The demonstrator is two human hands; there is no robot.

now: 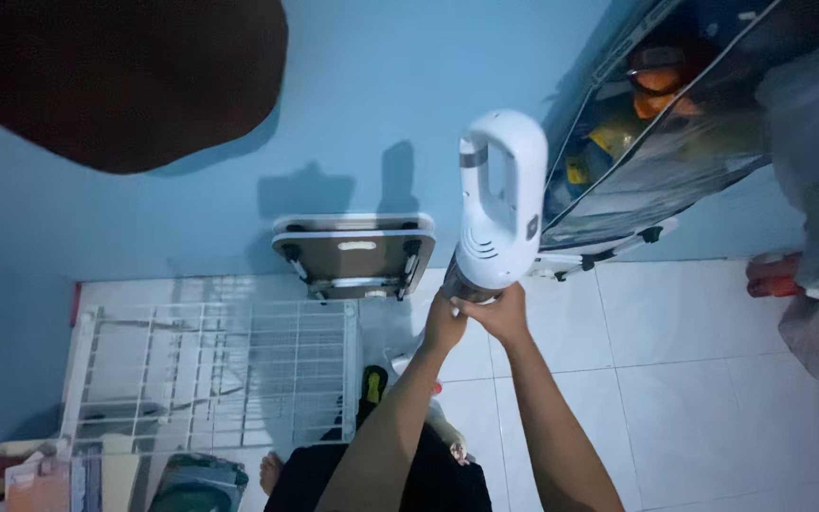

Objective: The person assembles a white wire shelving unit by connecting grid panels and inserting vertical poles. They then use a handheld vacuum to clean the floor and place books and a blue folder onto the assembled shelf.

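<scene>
Centre of frame: white handheld vacuum cleaner [500, 204] being held up, loop handle pointing toward top of frame. Left hand [444, 325] gripping its lower end from left side; right hand [501, 313] clasping same end from right, fingers wrapping around dark collar. Both forearms rising from bottom centre. Left of vacuum: folded table [353, 252] leaning against blue wall [353, 95]. Lower left: white wire rack [210, 370] standing on white tiled floor [694, 379]. Upper right: fabric wardrobe [656, 123].
</scene>
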